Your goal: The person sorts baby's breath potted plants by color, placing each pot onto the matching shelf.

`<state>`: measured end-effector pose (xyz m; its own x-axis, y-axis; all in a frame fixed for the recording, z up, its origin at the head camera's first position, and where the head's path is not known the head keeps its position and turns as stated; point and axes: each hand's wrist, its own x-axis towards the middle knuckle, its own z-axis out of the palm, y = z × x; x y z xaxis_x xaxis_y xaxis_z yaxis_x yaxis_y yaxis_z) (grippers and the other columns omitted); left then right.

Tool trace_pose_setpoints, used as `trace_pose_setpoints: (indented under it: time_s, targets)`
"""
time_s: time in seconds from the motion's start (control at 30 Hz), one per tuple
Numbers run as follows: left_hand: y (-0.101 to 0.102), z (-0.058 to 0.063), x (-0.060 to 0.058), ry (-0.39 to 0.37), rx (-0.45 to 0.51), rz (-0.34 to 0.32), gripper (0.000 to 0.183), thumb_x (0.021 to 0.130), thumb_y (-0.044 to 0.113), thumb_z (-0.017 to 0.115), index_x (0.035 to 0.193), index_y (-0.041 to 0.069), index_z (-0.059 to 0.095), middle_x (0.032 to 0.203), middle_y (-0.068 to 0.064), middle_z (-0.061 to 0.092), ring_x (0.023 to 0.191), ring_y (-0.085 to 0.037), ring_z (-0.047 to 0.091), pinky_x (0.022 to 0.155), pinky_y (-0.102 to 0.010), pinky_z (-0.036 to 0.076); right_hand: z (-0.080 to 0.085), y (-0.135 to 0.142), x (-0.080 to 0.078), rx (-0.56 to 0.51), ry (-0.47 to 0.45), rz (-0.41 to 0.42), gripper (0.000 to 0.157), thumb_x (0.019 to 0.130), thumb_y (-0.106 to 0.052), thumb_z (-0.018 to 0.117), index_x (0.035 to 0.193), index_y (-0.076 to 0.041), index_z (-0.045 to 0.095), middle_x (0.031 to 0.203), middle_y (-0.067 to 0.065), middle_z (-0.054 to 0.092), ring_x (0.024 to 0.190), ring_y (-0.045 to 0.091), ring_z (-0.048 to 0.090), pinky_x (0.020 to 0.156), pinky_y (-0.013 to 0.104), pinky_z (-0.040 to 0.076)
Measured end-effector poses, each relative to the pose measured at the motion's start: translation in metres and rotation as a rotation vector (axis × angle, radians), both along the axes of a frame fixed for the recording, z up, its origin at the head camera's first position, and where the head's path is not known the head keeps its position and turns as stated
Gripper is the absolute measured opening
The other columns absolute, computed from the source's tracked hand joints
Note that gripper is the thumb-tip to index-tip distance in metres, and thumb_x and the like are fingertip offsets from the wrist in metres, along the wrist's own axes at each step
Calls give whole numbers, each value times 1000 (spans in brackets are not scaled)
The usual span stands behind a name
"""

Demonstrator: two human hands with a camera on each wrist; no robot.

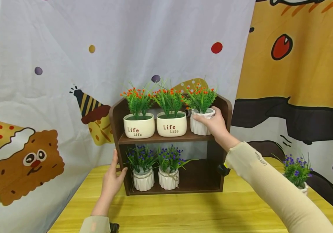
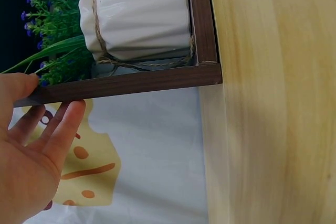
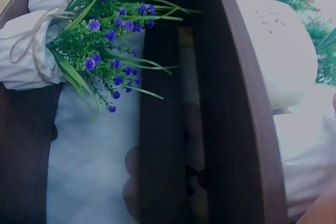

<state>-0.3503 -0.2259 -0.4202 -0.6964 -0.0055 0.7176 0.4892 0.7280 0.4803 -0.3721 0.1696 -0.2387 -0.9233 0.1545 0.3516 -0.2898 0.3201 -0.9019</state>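
On the upper board of a dark brown two-tier shelf (image 1: 166,139), my right hand (image 1: 213,124) grips a white ribbed flowerpot (image 1: 199,127) with orange flowers, at the right end. To its left are two oval "Life" planters (image 1: 171,126), also orange-flowered. My left hand (image 1: 112,181) holds the shelf's left side panel (image 2: 131,81), thumb on the inner side and fingers outside. On the lower board stand two white twine-tied pots (image 1: 143,180) with purple flowers (image 3: 118,35). In the right wrist view only a sliver of my right hand (image 3: 323,205) shows.
Another white pot with purple flowers (image 1: 296,171) stands on the yellow wooden table (image 1: 166,210) to the right of the shelf. A printed cloth (image 1: 52,81) hangs behind everything. The shelf's lower board (image 1: 198,184) is bare on its right part.
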Motion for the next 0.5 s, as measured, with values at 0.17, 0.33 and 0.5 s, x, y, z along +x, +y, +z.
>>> trace_pose_setpoints:
  time_s: [0.17, 0.33, 0.5]
  targets:
    - [1, -1, 0, -4, 3, -4, 90, 89, 3, 69, 158, 17, 12, 133, -31, 51, 87, -45, 63, 62, -54, 50, -1, 5, 17, 61, -9, 3, 108, 84, -55, 69, 157, -14, 0, 161, 13, 7, 146, 30, 14, 113, 51, 24]
    - [0, 0, 0, -20, 6, 0, 91, 90, 5, 68, 158, 20, 10, 139, -28, 47, 92, -45, 64, 67, -56, 51, -3, 8, 39, 38, 21, 64, 97, 92, -43, 63, 156, -10, -3, 161, 13, 5, 147, 25, 7, 116, 46, 18]
    - [0, 0, 1, -34, 10, -3, 91, 90, 4, 68, 158, 19, 10, 141, -27, 45, 92, -45, 64, 67, -55, 52, -11, 14, 70, -25, 65, 146, 83, 97, -30, 59, 156, -6, 6, 160, 15, 12, 146, 29, 14, 115, 50, 16]
